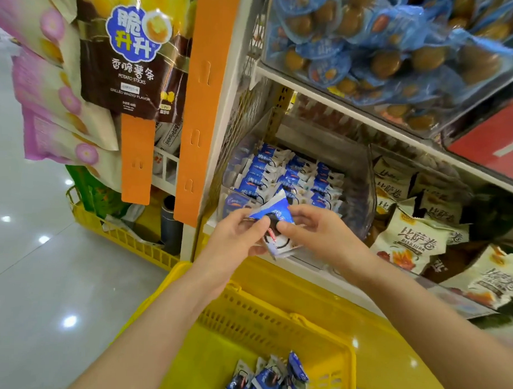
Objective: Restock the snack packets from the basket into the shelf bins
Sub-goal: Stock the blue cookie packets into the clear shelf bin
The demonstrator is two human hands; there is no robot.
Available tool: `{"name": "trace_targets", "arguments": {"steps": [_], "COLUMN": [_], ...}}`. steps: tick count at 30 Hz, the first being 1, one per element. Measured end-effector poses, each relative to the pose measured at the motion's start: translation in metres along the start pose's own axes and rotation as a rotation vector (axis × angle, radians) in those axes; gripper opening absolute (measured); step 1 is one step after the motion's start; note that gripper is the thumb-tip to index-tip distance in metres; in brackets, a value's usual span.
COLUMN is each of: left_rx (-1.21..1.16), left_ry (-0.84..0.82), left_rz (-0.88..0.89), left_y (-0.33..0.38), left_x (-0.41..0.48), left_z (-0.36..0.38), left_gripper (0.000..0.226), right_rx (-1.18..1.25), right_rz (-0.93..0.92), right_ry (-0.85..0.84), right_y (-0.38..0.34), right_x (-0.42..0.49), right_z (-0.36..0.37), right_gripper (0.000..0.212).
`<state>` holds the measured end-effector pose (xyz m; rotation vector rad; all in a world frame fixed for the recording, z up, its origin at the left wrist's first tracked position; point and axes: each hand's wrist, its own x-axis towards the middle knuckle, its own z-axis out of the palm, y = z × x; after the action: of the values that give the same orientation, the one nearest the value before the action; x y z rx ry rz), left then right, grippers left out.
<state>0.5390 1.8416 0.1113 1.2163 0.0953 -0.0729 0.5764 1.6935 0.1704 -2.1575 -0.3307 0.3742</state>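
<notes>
Glossy pale floor (25, 279), ceiling-light glints; orange strips (207, 105) beside white shelving (325, 98).

Two hands (237, 237) (321, 230), two baskets (274, 314) (125, 239), two orange strips (207, 105) (137, 158)

Both hands, left hand (238, 234) and right hand (321, 231), are pinching blue-and-white snack packets (277, 224), perhaps several, before the clear shelf bin (363, 180), above the yellow basket (277, 320) holding more packets (269, 376).

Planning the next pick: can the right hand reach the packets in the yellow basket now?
Probably yes: the basket packets lie uncovered below it, but the right hand now pinches a held packet.
</notes>
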Motion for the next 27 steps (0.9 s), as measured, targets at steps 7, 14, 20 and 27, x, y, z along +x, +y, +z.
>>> {"name": "trace_targets", "arguments": {"steps": [7,14,20,27], "left_rx": [0.550,1.344,1.418,1.381], "left_ry": [0.013,-0.046,-0.034,-0.029], "left_rz": [0.254,0.511,0.625,0.697], "left_y": [0.007,0.009,-0.008,-0.014], "left_x": [0.002,0.043,0.063,0.064], "left_z": [0.017,0.018,0.010,0.007], "left_gripper": [0.016,0.034,0.034,0.040], "right_rx": [-0.228,-0.764,-0.970,-1.065], "right_rz": [-0.059,0.055,0.129,0.135], "right_ry": [0.191,0.339,0.060,-0.055], "right_y": [0.001,0.006,0.028,0.044], "right_x": [-0.012,0.032,0.062,0.074], "right_z": [-0.035,-0.075,-0.068,-0.057], "right_gripper": [0.036,0.046,0.038,0.025]}}
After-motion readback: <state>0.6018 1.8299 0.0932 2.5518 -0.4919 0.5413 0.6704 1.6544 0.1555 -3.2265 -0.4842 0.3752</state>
